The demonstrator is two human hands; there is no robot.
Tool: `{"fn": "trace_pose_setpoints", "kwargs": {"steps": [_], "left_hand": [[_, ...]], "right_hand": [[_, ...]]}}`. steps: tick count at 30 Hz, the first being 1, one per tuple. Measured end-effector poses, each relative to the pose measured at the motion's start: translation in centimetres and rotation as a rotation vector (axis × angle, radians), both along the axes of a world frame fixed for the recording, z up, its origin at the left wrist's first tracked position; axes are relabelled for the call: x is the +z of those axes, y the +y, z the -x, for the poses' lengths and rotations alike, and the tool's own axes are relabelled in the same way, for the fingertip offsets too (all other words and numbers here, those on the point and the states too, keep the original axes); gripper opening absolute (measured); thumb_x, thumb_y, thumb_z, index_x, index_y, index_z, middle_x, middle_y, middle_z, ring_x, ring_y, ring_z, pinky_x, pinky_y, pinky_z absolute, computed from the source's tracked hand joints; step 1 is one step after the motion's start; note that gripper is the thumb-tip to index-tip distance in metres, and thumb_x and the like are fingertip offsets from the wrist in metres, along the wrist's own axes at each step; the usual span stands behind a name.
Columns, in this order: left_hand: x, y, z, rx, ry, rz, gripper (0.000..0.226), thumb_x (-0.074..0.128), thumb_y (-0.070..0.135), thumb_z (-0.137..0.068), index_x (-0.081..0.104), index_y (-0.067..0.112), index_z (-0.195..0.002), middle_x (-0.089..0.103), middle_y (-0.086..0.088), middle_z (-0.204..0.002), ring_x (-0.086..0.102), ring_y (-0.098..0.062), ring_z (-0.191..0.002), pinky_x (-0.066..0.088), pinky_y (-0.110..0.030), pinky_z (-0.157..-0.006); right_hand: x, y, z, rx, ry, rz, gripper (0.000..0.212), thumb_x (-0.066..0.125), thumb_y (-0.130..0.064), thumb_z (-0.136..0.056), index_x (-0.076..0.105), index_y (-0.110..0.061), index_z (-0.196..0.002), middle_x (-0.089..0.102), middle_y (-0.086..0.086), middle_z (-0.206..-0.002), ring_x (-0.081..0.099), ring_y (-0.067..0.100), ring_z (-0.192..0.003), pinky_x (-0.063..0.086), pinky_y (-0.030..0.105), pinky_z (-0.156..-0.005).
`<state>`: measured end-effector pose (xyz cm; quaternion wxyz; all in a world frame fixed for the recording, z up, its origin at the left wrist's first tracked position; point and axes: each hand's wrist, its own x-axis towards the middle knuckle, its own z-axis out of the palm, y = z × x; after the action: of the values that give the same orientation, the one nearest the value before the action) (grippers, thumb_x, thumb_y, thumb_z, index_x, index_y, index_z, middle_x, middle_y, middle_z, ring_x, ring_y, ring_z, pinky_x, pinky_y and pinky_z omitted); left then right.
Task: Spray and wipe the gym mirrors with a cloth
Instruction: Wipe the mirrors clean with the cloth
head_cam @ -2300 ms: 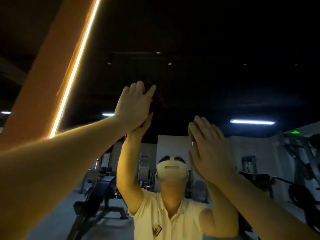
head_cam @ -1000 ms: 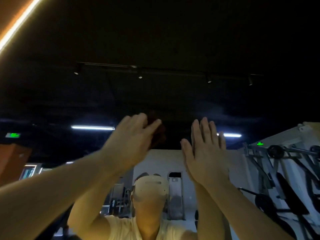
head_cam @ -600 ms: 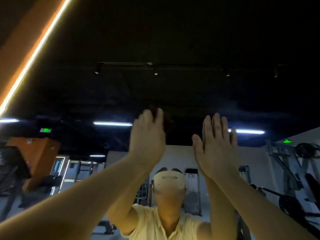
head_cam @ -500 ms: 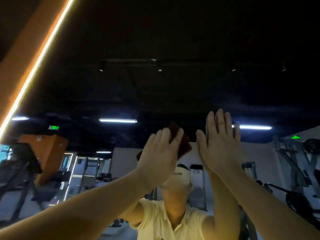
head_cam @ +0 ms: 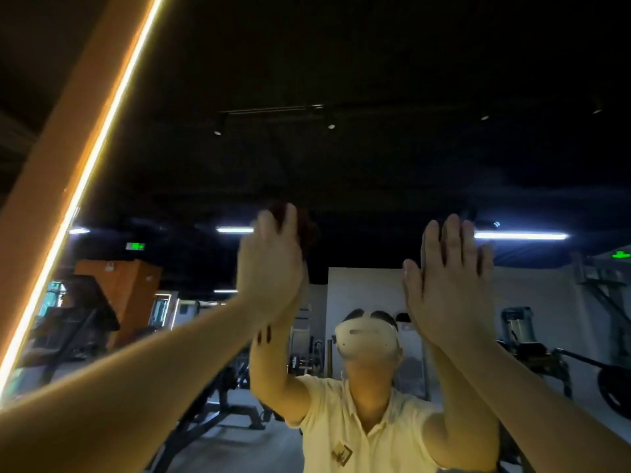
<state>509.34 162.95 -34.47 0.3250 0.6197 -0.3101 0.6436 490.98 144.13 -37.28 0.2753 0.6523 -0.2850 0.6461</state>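
Note:
The gym mirror (head_cam: pixel 341 158) fills the view and reflects a dark ceiling and me in a pale shirt. My left hand (head_cam: pixel 269 264) is raised against the glass, its fingers laid flat over a dark reddish cloth (head_cam: pixel 307 230) and pressing it to the mirror. Only the cloth's upper right edge shows past my fingers. My right hand (head_cam: pixel 444 285) rests flat on the glass to the right, fingers straight and together, holding nothing. No spray bottle is in sight.
A glowing light strip (head_cam: pixel 85 172) on an orange frame marks the mirror's left edge. The reflection shows a weight bench (head_cam: pixel 218 404) at lower left and gym machines (head_cam: pixel 532 349) at right.
My left hand and the cloth have slid up and to the left on the glass since half a second ago. My right hand stays flat in about the same spot.

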Motion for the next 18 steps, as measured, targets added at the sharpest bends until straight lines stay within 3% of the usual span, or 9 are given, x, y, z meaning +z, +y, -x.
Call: {"fn": "trace_pose_setpoints", "kwargs": {"steps": [4,6,8,9,11,14,16,18], "left_hand": [[-9.5,-0.2,0.5,-0.056,-0.287,-0.305,0.097,0.086,0.046,-0.074,0.042,0.015,-0.154,0.051,-0.008,-0.110,0.054,-0.018,-0.090,0.049,-0.031,-0.077],[-9.4,1.2,-1.1,0.035,-0.483,-0.478,0.105,0.089,0.051,-0.066,0.043,0.015,-0.153,0.058,-0.007,-0.109,0.058,-0.020,-0.090,0.055,-0.033,-0.079],[-6.1,3.1,-2.6,0.162,-0.635,-0.623,0.093,0.081,0.054,-0.072,0.046,0.021,-0.152,0.061,-0.006,-0.112,0.061,-0.020,-0.095,0.057,-0.036,-0.083],[-3.8,4.3,-3.3,0.164,-0.624,-0.601,0.077,0.072,0.052,-0.081,0.050,0.025,-0.150,0.061,-0.004,-0.111,0.061,-0.017,-0.094,0.056,-0.036,-0.082],[-0.2,6.1,-4.5,0.047,-0.274,-0.412,0.047,0.050,0.048,-0.101,0.054,0.030,-0.144,0.055,0.000,-0.103,0.061,-0.016,-0.089,0.050,-0.035,-0.076],[0.3,4.8,-4.7,0.080,0.023,0.030,0.058,0.040,0.033,-0.102,0.041,0.013,-0.156,0.051,-0.018,-0.113,0.056,-0.034,-0.097,0.047,-0.045,-0.083],[-2.0,2.6,-2.7,-0.022,0.074,0.070,0.064,0.041,0.034,-0.097,0.039,0.009,-0.156,0.051,-0.023,-0.121,0.055,-0.035,-0.100,0.047,-0.046,-0.088],[-5.3,0.8,-0.7,-0.115,0.011,-0.031,0.068,0.054,0.036,-0.095,0.040,0.009,-0.155,0.051,-0.022,-0.121,0.055,-0.032,-0.099,0.049,-0.045,-0.088]], "right_hand": [[-0.2,0.5,0.2,0.036,-0.006,-0.005,0.070,0.014,-0.049,-0.107,0.016,-0.006,-0.163,0.012,0.022,-0.170,0.006,0.036,-0.158,0.012,0.058,-0.126],[-0.1,0.6,0.3,0.031,-0.008,-0.005,0.071,0.014,-0.049,-0.108,0.018,-0.006,-0.163,0.013,0.022,-0.170,0.007,0.036,-0.158,0.013,0.058,-0.126],[-0.1,0.5,0.4,0.039,0.003,-0.010,0.072,0.012,-0.051,-0.107,0.015,-0.006,-0.163,0.011,0.021,-0.170,0.005,0.036,-0.158,0.012,0.059,-0.126],[-0.1,0.4,0.4,0.047,0.006,-0.013,0.072,0.012,-0.051,-0.107,0.014,-0.007,-0.164,0.009,0.020,-0.170,0.003,0.035,-0.159,0.010,0.058,-0.127],[-0.1,0.2,0.3,0.054,0.002,-0.004,0.072,0.012,-0.052,-0.107,0.013,-0.008,-0.164,0.008,0.019,-0.171,0.002,0.034,-0.159,0.009,0.058,-0.127],[0.0,0.2,0.2,0.063,-0.006,-0.011,0.071,0.012,-0.053,-0.108,0.010,-0.010,-0.165,0.007,0.018,-0.171,0.000,0.033,-0.159,0.009,0.058,-0.127],[-0.1,0.2,0.1,0.057,-0.002,-0.019,0.071,0.011,-0.053,-0.108,0.008,-0.011,-0.165,0.004,0.016,-0.172,-0.002,0.031,-0.159,0.006,0.056,-0.128],[-0.1,0.1,0.1,0.050,0.005,-0.019,0.071,0.011,-0.053,-0.108,0.008,-0.011,-0.165,0.004,0.016,-0.172,-0.002,0.030,-0.159,0.005,0.054,-0.128]]}}
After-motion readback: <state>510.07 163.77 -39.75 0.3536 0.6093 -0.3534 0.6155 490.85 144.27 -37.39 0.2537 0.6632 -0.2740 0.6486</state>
